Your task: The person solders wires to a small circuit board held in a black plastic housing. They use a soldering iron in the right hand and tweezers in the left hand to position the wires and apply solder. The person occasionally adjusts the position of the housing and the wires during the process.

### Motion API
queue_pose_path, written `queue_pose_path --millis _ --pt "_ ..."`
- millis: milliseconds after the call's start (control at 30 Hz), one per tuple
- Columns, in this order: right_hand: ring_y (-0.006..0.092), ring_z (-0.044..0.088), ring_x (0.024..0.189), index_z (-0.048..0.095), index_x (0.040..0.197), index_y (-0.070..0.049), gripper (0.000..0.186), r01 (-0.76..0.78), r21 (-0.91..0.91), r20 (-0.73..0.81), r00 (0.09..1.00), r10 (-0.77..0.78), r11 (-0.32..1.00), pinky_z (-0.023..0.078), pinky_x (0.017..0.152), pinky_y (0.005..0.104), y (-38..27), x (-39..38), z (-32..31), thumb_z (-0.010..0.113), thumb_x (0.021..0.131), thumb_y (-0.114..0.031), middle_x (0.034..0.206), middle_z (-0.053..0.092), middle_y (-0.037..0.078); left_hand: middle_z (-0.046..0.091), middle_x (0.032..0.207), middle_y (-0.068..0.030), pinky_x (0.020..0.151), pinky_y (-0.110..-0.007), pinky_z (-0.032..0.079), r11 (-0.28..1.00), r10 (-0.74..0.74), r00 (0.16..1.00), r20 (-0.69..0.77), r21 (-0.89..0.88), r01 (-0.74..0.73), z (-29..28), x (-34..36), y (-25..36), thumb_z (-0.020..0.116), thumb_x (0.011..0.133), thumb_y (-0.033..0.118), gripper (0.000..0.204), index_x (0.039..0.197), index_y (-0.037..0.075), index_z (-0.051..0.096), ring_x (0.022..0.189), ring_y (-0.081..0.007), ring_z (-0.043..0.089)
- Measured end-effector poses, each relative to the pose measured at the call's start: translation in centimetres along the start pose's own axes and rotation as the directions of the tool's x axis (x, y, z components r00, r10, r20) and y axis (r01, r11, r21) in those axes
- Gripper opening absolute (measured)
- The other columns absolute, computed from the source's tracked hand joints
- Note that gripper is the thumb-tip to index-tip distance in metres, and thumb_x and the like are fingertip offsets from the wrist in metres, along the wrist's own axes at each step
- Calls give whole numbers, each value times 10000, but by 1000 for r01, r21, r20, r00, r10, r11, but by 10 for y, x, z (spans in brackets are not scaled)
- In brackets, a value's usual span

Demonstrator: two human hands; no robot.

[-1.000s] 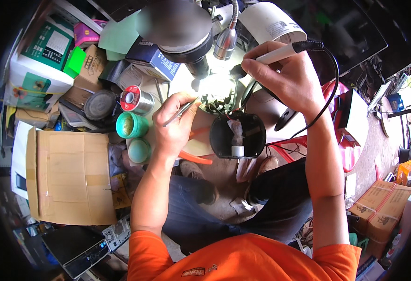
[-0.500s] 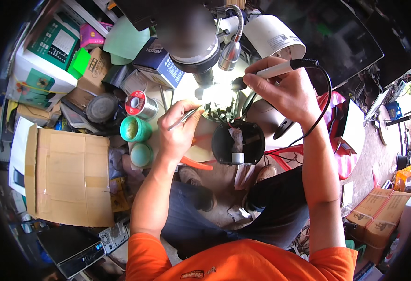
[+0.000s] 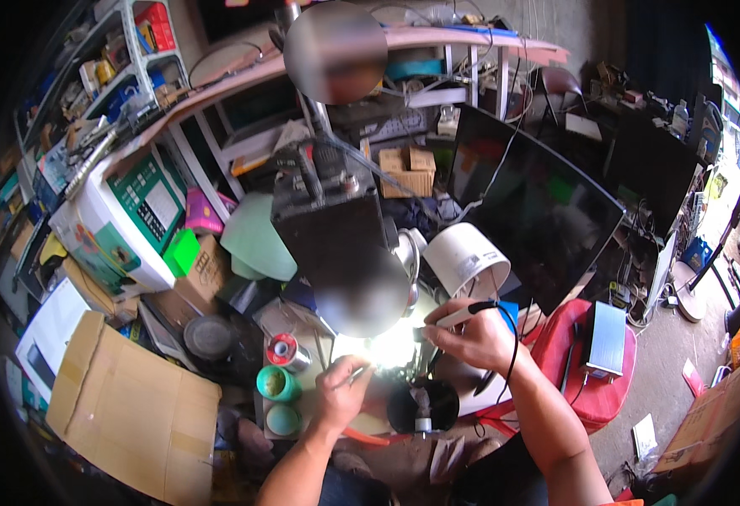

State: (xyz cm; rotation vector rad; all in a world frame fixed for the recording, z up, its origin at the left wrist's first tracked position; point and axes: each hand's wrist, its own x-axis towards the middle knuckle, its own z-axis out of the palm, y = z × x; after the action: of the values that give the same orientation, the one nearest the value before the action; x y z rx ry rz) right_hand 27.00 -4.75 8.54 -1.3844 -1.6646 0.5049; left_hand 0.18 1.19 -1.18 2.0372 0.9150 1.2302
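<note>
The left hand (image 3: 342, 392) pinches a thin metal tool (image 3: 356, 376) between its thumb and fingers. The right hand (image 3: 475, 339) holds a white tool like a fat pen (image 3: 454, 318), and a black cord (image 3: 517, 337) loops from the tool's end down by the wrist. Both tools point in at a small lit-up part (image 3: 397, 352) between the two hands. The light there is so bright that I can't tell if the tools touch it.

Just below the lit spot, between the wrists, is a round black shell (image 3: 443, 408) with a white piece (image 3: 423, 424) in it. An orange strip (image 3: 366, 437) lies near the left wrist.

To the left of the left hand are a red and silver spool (image 3: 296, 357), an open green jar (image 3: 277, 384) and a round green lid (image 3: 282, 419). Farther out that way is a big cardboard box (image 3: 142, 413).

Past the hands stands a dark boxy machine (image 3: 324, 215). A white round cover (image 3: 463, 257) sits just beyond the right hand. To the right of that hand, a blue-gray box (image 3: 606, 337) rests on a red seat (image 3: 560, 358). Well past it leans a big black screen (image 3: 526, 202).
</note>
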Motion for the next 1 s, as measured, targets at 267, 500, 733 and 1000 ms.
queue_pose_path --millis 267,500,733,1000 --pt "171 741 796 793 1057 -39 257 -148 23 50 988 147 989 588 723 316 -5 0 -2 813 921 -255 899 780 94 762 881 -149 696 -332 569 998 64 998 -2 -2 -64 2 2 0 789 910 14 124 1002 4 707 785 -228 753" --pt "183 749 809 791 1059 -37 255 -85 23 45 995 84 996 591 732 318 -5 0 -2 815 918 -248 899 779 96 766 908 -121 737 -308 566 1000 8 1000 14 -16 -8 0 -1 -2 800 895 -13 145 1012 -10 713 824 -172 727" --pt "182 742 825 797 1041 -16 214 1 -14 14 1000 -1 1000 588 763 310 10 2 2 806 922 -193 894 772 88 759 903 -137 747 -329 568 998 -36 999 -1 46 36 3 -1 -2 784 898 -15 128 1007 3 719 805 -227 742" --pt "139 700 860 776 1066 4 262 -239 -15 41 970 239 971 559 782 302 -16 3 -8 809 929 -216 909 761 72 768 953 -93 780 -285 564 1000 17 1000 -4 -15 -17 4 4 9 801 895 -36 169 1045 -22 724 858 -129 701"
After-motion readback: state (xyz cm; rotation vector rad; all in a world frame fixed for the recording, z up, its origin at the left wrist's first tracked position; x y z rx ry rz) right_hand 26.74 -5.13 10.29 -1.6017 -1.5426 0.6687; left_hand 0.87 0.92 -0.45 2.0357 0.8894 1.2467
